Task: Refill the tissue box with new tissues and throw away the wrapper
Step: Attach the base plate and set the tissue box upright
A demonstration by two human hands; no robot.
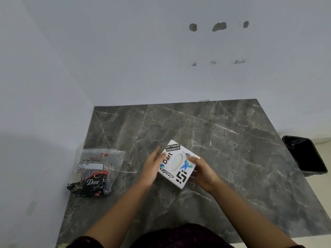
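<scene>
Both hands clasp the tissue box [176, 164].
Left hand [152, 168] and right hand [203, 173] grip its sides; next, opening it, wrapper [97, 169] waiting left.

Both hands, left hand [152, 165] and right hand [202, 173], clasping opposite sides of a white stickered tissue box [177, 164] on a grey marble table [232, 140], clear tissue wrapper [97, 171] lying left, black bin [305, 154] standing right.
</scene>
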